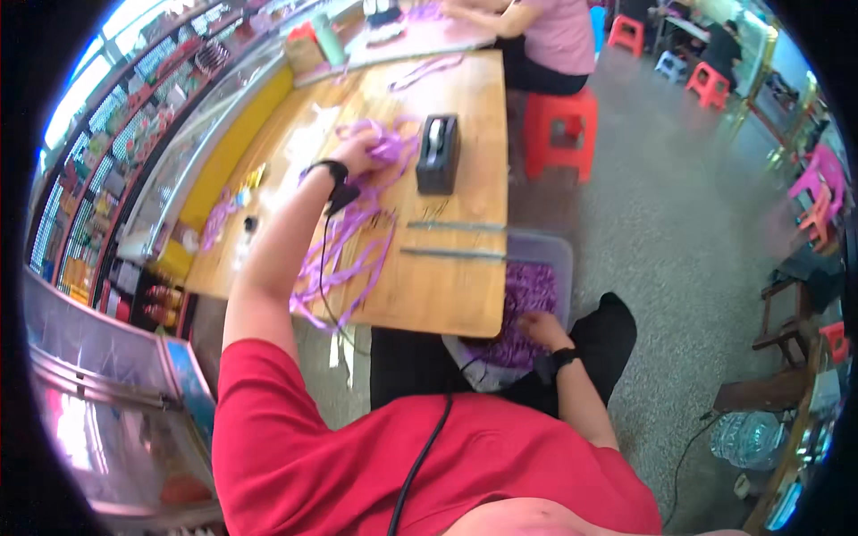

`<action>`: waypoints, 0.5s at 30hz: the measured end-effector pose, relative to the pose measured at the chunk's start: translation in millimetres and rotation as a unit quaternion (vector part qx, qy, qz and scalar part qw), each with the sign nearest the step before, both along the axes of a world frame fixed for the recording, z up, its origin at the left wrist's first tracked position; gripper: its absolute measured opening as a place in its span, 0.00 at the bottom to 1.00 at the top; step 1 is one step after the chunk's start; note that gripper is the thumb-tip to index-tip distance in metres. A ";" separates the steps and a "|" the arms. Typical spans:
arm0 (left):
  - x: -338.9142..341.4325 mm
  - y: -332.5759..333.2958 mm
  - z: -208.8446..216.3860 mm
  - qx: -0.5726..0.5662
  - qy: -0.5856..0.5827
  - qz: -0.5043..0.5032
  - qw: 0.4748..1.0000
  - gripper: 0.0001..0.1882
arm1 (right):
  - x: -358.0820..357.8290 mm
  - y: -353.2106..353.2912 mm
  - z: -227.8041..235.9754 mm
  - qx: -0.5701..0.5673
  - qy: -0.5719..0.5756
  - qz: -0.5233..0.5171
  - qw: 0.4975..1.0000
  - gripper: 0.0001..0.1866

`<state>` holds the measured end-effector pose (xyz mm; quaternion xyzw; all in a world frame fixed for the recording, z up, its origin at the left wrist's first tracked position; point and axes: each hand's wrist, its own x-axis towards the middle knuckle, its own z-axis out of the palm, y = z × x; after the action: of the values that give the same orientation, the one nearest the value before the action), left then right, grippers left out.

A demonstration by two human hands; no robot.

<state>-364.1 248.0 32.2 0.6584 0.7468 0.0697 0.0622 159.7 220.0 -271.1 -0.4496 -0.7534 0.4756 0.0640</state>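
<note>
My left hand (360,154) reaches across the wooden table and is closed on a bunch of purple ribbon (386,146). More loose ribbon strips (344,259) trail over the table below that wrist and past its near edge. Down beside the table's right corner, my right hand (543,330) is over a translucent plastic tub (565,255), its fingers curled together at a heap of small purple pieces (529,290). What those fingertips pinch, if anything, is too small to tell. A black tape dispenser (438,156) stands right of my left hand.
Two thin metal strips (454,253) lie across the wooden table (474,299) near its right edge. A person in a pink top (559,40) sits on a red stool (561,134) at the far side. Stocked shelves (98,161) line the left. A cable hangs from my left wrist.
</note>
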 end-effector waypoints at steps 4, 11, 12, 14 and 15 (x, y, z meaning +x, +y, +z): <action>73.3 -23.4 42.0 -0.008 0.182 0.069 0.981 0.14 | 10.3 -1.0 -0.3 -0.060 0.011 -0.010 0.998 0.15; 8.0 -88.6 122.4 -0.003 0.186 0.031 0.982 0.13 | 5.5 7.7 -18.7 0.170 -0.054 0.173 0.969 0.19; 36.2 -79.2 101.6 -0.021 0.169 0.004 0.985 0.13 | 34.6 31.8 -54.2 0.288 -0.131 0.240 0.918 0.18; 37.0 -153.1 70.0 -0.081 0.131 0.046 0.987 0.16 | 4.3 7.1 -1.0 -0.104 -0.046 0.030 0.993 0.15; 50.8 -153.6 65.0 -0.093 0.116 0.034 0.988 0.18 | 16.6 14.1 -16.4 -0.113 -0.012 0.017 0.993 0.14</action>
<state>-313.3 94.4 97.2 0.6277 0.7742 -0.0746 0.0336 176.3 234.2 -287.5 -0.4468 -0.7030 0.5533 -0.0042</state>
